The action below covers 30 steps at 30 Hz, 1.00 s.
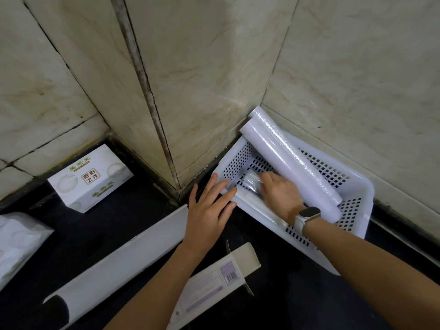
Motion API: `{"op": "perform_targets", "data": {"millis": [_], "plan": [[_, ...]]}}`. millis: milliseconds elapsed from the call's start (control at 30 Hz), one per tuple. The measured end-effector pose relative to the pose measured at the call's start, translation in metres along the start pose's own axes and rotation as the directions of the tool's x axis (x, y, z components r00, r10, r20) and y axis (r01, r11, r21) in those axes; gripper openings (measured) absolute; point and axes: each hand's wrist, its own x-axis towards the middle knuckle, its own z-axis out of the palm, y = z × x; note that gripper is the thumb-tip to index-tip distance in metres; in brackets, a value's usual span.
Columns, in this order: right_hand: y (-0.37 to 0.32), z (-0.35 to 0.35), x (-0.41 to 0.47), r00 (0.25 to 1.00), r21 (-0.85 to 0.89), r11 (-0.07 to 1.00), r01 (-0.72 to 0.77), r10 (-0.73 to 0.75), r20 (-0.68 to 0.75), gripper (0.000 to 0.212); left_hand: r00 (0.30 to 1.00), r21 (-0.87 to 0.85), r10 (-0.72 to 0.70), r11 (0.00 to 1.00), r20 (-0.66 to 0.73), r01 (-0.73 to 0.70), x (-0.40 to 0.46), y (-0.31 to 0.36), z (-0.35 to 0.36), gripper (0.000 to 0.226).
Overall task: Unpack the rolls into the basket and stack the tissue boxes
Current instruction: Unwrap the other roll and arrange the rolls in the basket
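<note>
— Nearest the lens, what lies on the dark floor (pixel 273 306)?

— Two long cartons: an opened box (pixel 214 282) with its end flaps out and a barcode showing, and beside it a plain white carton (pixel 119 260), its near end open and dark inside.

— And the rolls?

— Two long wrapped rolls (pixel 292 163) lie slanted across the white perforated basket (pixel 357 203), far ends propped on its rim by the tiled wall (pixel 214 67). A smaller roll (pixel 250 184) sits low inside.

— The hands?

— The right hand (pixel 278 194), watch (pixel 308 214) on its wrist, reaches into the basket, fingers curled over the smaller roll; whether it truly grips, I cannot tell. The left hand (pixel 209 208) is open, fingers spread flat on the basket's near corner.

— Tissue boxes?

— One tissue box (pixel 90 177) stands well apart at left against the wall. A soft tissue pack (pixel 19 239) lies at the left edge.
</note>
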Motion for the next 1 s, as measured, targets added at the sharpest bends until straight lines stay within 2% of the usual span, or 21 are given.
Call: {"op": "perform_targets", "data": {"millis": [100, 167, 233, 300, 400, 467, 533, 633, 733, 800, 900, 1000], "plan": [[-0.003, -0.017, -0.003, 0.971, 0.048, 0.997, 0.062, -0.049, -0.234, 0.018, 1.0, -0.008, -0.004, 1.0, 0.003, 0.004, 0.0, -0.001, 0.0, 0.032], [-0.003, -0.03, -0.003, 0.952, 0.105, 0.992, 0.069, -0.035, -0.303, 0.017, 1.0, -0.025, -0.014, 1.0, 0.013, 0.014, 0.0, -0.001, 0.0, 0.032], [0.0, -0.042, -0.001, 0.944, 0.209, 0.977, 0.031, 0.04, -0.327, 0.017, 1.0, -0.038, -0.019, 0.999, 0.014, 0.019, -0.001, -0.001, -0.001, 0.033], [0.003, -0.05, 0.003, 0.964, 0.377, 0.924, -0.064, 0.155, -0.217, 0.024, 1.0, -0.037, -0.023, 0.999, 0.013, 0.023, 0.0, 0.0, -0.001, 0.033], [0.01, -0.051, 0.011, 0.97, 0.57, 0.785, -0.243, 0.181, 0.164, 0.022, 0.999, -0.042, -0.035, 0.998, 0.021, 0.036, 0.0, 0.001, -0.001, 0.034], [0.01, -0.042, 0.012, 0.902, 0.576, 0.732, -0.364, 0.123, 0.414, 0.026, 0.999, -0.032, -0.034, 0.999, 0.016, 0.034, 0.0, 0.001, -0.001, 0.034], [0.006, -0.028, 0.01, 0.857, 0.539, 0.744, -0.394, 0.086, 0.508, 0.018, 1.0, -0.017, -0.026, 1.0, 0.003, 0.026, -0.001, 0.001, 0.0, 0.033], [0.0, -0.006, 0.006, 0.913, 0.515, 0.805, -0.296, 0.079, 0.401, 0.007, 1.0, 0.015, -0.01, 1.0, -0.005, 0.01, -0.001, 0.0, 0.001, 0.032], [0.001, 0.005, 0.002, 0.95, 0.34, 0.909, -0.241, 0.149, 0.274, 0.026, 1.0, 0.032, 0.0, 0.999, -0.006, 0.0, 0.0, -0.001, 0.002, 0.033], [0.002, 0.006, -0.002, 0.969, 0.299, 0.933, -0.201, 0.143, 0.203, 0.032, 1.0, 0.028, 0.002, 1.0, -0.004, -0.002, -0.001, -0.001, 0.003, 0.033], [0.004, 0.004, -0.01, 0.988, 0.371, 0.926, -0.075, 0.018, 0.154, 0.029, 1.0, 0.017, -0.006, 1.0, -0.002, 0.006, -0.001, -0.002, 0.004, 0.032], [0.014, 0.003, -0.027, 0.968, 0.411, 0.91, 0.053, -0.149, 0.203, 0.031, 1.0, 0.009, -0.005, 1.0, -0.008, 0.005, -0.002, -0.001, 0.004, 0.032]]}}
